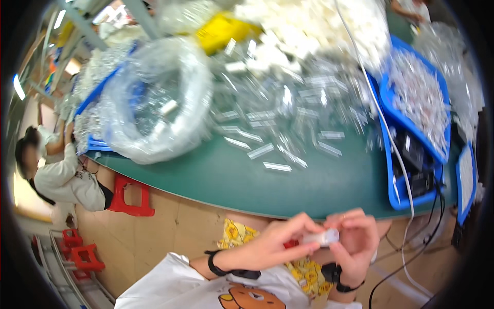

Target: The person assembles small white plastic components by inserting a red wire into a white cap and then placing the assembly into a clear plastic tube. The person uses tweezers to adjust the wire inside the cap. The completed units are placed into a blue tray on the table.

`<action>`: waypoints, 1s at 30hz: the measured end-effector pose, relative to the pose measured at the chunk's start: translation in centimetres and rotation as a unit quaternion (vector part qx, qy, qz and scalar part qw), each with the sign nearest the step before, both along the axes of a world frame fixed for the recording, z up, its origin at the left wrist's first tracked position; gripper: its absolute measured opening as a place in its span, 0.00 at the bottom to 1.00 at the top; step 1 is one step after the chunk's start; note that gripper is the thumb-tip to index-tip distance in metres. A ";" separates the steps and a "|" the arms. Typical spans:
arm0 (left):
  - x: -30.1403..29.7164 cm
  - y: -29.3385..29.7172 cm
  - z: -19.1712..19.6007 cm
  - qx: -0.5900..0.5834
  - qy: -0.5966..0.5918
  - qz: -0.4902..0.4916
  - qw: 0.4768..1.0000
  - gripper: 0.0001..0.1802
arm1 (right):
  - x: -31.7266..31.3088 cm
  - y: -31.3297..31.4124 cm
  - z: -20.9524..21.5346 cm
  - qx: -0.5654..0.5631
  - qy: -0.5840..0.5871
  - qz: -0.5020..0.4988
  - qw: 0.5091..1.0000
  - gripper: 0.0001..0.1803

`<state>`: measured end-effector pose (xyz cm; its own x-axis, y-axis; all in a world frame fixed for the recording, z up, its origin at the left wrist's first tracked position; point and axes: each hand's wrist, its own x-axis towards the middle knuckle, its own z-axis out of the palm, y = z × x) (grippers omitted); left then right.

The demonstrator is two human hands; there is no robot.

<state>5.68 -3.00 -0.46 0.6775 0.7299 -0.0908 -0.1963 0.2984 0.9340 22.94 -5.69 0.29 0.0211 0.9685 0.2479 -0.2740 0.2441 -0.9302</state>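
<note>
Held between both hands just below the near edge of the green surface [242, 185], at about 6 o'clock in the view, is a small clear plastic piece [321, 237] with a whitish body. It is pinched from its left end by the fingertips of the left hand [272, 242], and the grip of the right hand [355, 242] is closed around its right end, thumb below and fingers curled over the top; whether a second part is being pressed into it cannot be told, as the piece is small and partly covered. The step in hand is judged to be the fitting or checking of this single piece close to the body. The next move would call for a steady pinch on both ends and a short reach forward, since more pieces lie at 12 o'clock from the hands. A loose scatter of clear strips [278, 129] is spread there across the surface. At 10 o'clock a large clear plastic bag [154, 98] is seen, rolled open, with a blue tray [98, 144] under it. At 2 o'clock a blue bin [442, 144] filled with small clear parts is set, and a white cable [383, 129] is draped past it. Farther back a heap of white parts [319, 26] is piled. At 9 o'clock another person [62, 175] is seated by a red stool [131, 198].
</note>
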 end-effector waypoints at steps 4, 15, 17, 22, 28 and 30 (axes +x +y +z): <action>-0.9 0.2 0.1 -0.001 -0.012 -0.001 1.000 0.13 | -1.0 0.7 0.7 -0.021 -0.045 0.005 0.999 0.23; -4.2 0.8 -1.5 -0.001 -0.054 0.016 0.998 0.15 | -4.5 1.7 1.6 0.003 0.008 -0.012 1.000 0.22; -4.7 1.0 -1.7 0.000 -0.047 0.012 0.999 0.15 | -4.3 1.6 1.3 -0.011 0.028 -0.024 0.999 0.25; -6.0 1.3 -2.2 -0.008 -0.055 0.028 0.998 0.14 | -5.3 2.1 1.2 -0.012 0.056 -0.055 0.997 0.25; -7.8 1.6 -2.2 -0.012 -0.031 0.034 0.999 0.15 | -6.8 2.9 0.6 -0.003 0.060 -0.044 0.997 0.23; -8.1 1.7 -2.7 -0.013 -0.035 0.041 0.998 0.15 | -7.3 3.1 0.7 -0.002 0.066 -0.043 0.997 0.23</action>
<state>-2.39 -1.33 -3.17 0.6210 0.7812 -0.0647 -0.2861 0.3027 0.9091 15.66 -2.61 1.00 0.1371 0.9627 0.2331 -0.3725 0.2681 -0.8885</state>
